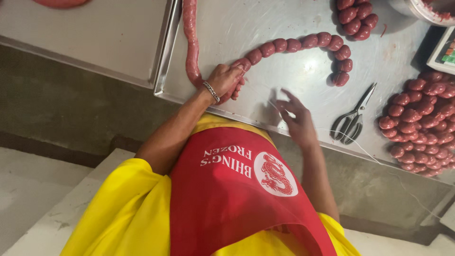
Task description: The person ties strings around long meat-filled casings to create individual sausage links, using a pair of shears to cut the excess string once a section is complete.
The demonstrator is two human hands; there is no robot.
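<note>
My left hand (225, 81), with a metal bracelet on the wrist, is closed around a long red sausage casing (191, 42) where it meets a curved chain of tied round links (303, 42) on the steel table (265, 23). My right hand (296, 116) hovers at the table's front edge with its fingers spread. A thin white string (260, 97) runs taut from the sausage to those fingers, then trails off to the right past the scissors.
Scissors (353, 118) lie right of my right hand. A heap of tied links (422, 121) sits at the right, another pile (356, 18) at the back. A steel tray (85, 33) lies at the left. A bowl (426, 9) and a scale corner (443, 52) stand far right.
</note>
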